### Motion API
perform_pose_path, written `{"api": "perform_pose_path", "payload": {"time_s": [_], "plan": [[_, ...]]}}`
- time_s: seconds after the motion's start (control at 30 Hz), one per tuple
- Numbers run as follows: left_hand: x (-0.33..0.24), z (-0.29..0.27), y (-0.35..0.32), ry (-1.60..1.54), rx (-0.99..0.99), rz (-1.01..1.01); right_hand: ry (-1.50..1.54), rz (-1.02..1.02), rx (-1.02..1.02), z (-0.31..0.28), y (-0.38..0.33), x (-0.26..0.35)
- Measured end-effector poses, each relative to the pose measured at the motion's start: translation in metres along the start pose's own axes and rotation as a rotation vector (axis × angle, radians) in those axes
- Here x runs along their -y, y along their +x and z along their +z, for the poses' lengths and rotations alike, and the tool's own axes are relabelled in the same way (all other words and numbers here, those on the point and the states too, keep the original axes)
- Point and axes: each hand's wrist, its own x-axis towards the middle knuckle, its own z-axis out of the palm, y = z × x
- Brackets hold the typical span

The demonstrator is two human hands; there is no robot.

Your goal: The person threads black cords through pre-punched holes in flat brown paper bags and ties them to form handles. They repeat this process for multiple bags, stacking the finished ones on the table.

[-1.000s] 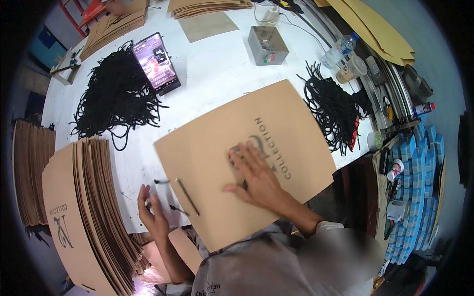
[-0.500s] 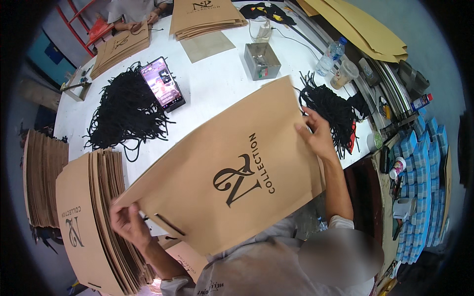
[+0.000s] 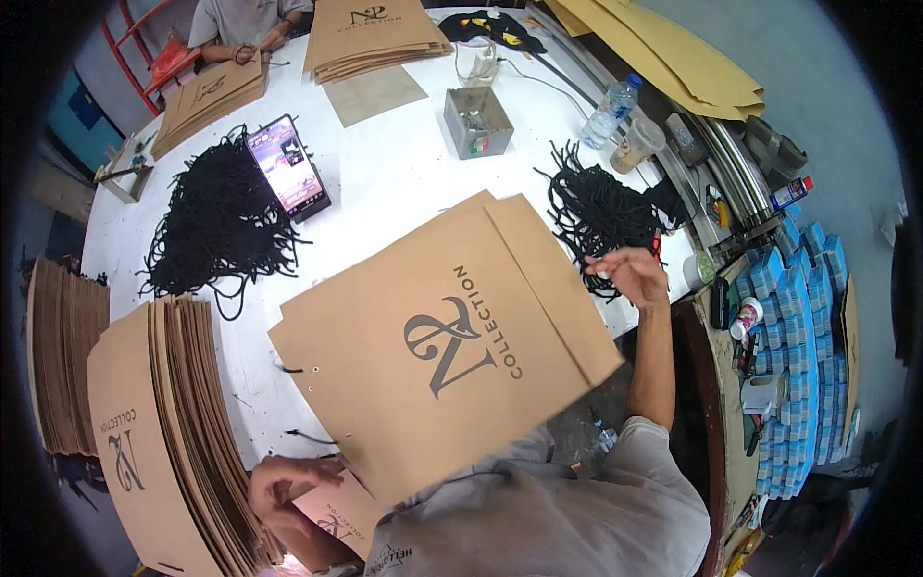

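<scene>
White worktop [image 3: 385, 183], round-edged, crowded. Flat brown paper bag [image 3: 447, 351] lying printed side up across the near edge, overhanging toward the body, punched holes along its left border. Probably light and thin, fairly stiff while folded flat but easy to crease; likely best taken by an edge or corner, or near the holes, not pinched in the middle. Stack of similar bags [image 3: 159, 428] fanned out at the near left corner. Heap of black cords [image 3: 216, 226] toward the left edge; smaller bundle of cords [image 3: 601, 216] at the right edge. Phone [image 3: 286, 168] propped beyond, screen lit. Right hand [image 3: 630, 272] at the smaller bundle, fingers loosely curled, seemingly pinching a strand. Left hand [image 3: 288, 481] below the bag's near left corner, fingers bent; grip unclear.
</scene>
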Motion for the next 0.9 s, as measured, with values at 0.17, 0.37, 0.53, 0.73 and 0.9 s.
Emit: {"api": "perform_pose_path", "payload": {"time_s": [0.17,0.37,0.53,0.73,0.9], "plan": [[0.033,-0.008,-0.024,0.009,-0.483,-0.149,-1.091,0.050,-0.564,-0.026,0.049,-0.033],[0.058,-0.006,0.002,0.351,-0.894,-0.249,-1.933,0.066,-0.603,-0.011,0.112,-0.039],[0.081,0.012,0.027,0.449,-1.109,-0.310,-1.888,0.004,-0.585,0.001,0.117,-0.043],[0.077,0.030,0.048,0.622,-1.158,-0.401,-1.841,0.331,-0.583,-0.018,0.107,-0.048],[0.068,0.037,0.057,0.543,-1.170,-0.466,-1.150,-0.247,-0.607,0.038,0.106,-0.037]]}}
